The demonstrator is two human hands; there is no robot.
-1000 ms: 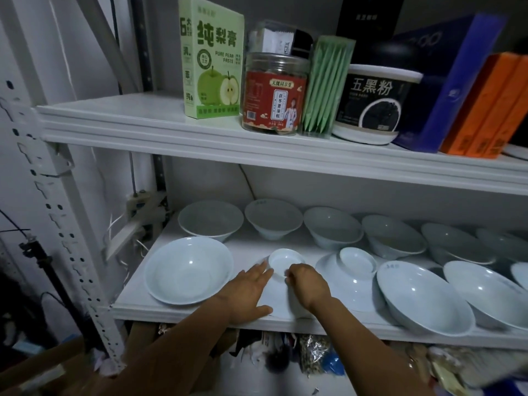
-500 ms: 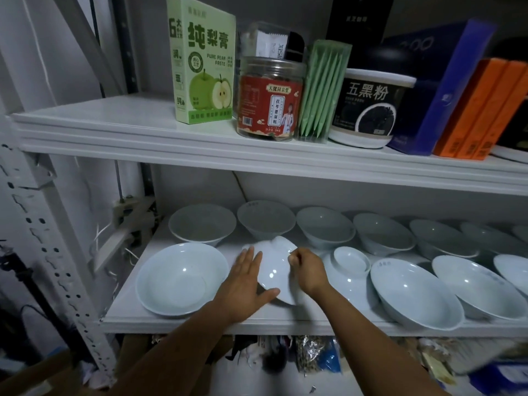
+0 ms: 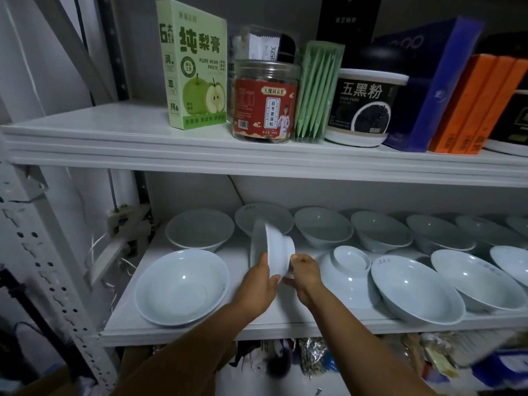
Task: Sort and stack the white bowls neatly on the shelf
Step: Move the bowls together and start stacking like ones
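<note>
**Inspector:** Start with the largest item. Condition of the shelf (image 3: 257, 324)?

**Assistant:** White, flat, and crowded. A back row of bowls sits upright. In front, a big bowl (image 3: 183, 287) stands open side up at the shelf's left front, an upturned bowl (image 3: 347, 274) rests foot up near the middle front, and more upright bowls run off to the right front. No stack is formed yet.

**Inspector:** And the bowl (image 3: 273, 250) in hand?

**Assistant:** Raised on edge above the shelf's middle front, between the big bowl and the upturned one, mouth facing left, foot ring facing right. It appears clear of the shelf surface.

**Inspector:** Grip?

**Assistant:** The left hand (image 3: 258, 284) curls around the lower rim, thumb on the outer wall, fingers seemingly behind it. The right hand (image 3: 304, 271) pinches at the foot ring, fingers closed onto it. Both hands hold the same bowl.

**Inspector:** Handling assessment?

**Assistant:** Judged rigid, glazed, likely ceramic: smooth enough to slip, and liable to chip on contact with its neighbours. Moderate weight for two hands. The rim and foot ring are the soundest holds; the sloped wall offers little purchase.

**Inspector:** Recommendation?

**Assistant:** Seat it mouth up into a bowl of matching size, lowering squarely, no dropping.
</note>
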